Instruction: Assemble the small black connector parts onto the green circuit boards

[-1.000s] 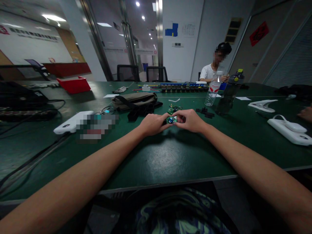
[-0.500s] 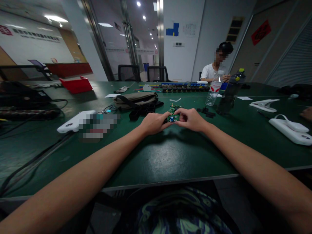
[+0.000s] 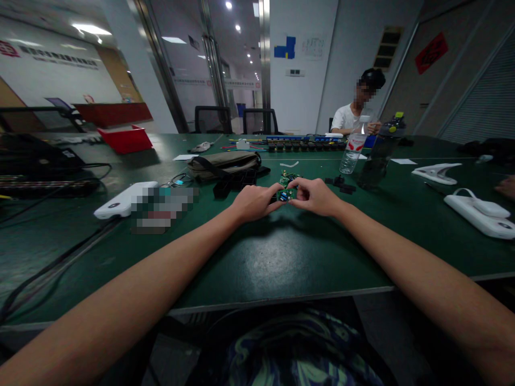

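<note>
Nothing here that I can actually read.

The water bottle across the table from me wears a red and white label, but its print is too small to make out. A red sign on the far right wall carries a dark character I cannot decipher. On the white wall at my left, a row of dark characters runs beside a red logo, all blurred. The white sheet by the blue shapes on the back wall shows only faint marks.
</note>
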`<action>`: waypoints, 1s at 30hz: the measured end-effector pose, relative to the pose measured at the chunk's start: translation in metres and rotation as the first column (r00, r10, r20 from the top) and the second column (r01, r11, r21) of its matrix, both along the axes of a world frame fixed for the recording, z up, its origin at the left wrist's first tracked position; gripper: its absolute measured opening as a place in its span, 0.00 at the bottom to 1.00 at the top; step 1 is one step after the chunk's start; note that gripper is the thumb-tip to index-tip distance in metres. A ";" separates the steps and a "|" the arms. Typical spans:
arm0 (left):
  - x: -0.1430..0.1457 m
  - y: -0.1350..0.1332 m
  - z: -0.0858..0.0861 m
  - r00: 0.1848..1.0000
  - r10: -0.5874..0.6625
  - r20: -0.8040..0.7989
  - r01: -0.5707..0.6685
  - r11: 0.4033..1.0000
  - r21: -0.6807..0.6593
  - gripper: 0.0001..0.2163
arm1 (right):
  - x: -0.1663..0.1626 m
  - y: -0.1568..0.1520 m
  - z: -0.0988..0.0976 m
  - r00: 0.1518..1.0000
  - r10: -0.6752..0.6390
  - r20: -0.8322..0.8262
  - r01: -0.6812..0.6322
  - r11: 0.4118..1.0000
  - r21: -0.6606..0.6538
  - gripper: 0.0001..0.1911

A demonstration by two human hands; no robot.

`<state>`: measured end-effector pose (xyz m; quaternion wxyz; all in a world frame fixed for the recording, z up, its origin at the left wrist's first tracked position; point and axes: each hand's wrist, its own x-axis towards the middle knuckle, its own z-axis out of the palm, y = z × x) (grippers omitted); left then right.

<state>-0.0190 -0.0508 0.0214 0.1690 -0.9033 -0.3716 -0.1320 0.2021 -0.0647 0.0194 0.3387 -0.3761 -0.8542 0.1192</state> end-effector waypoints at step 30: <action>0.002 0.000 -0.001 0.995 0.062 -0.073 -0.062 0.998 0.000 0.24 | 0.000 0.003 -0.002 1.000 -0.022 0.016 0.021 0.997 0.069 0.12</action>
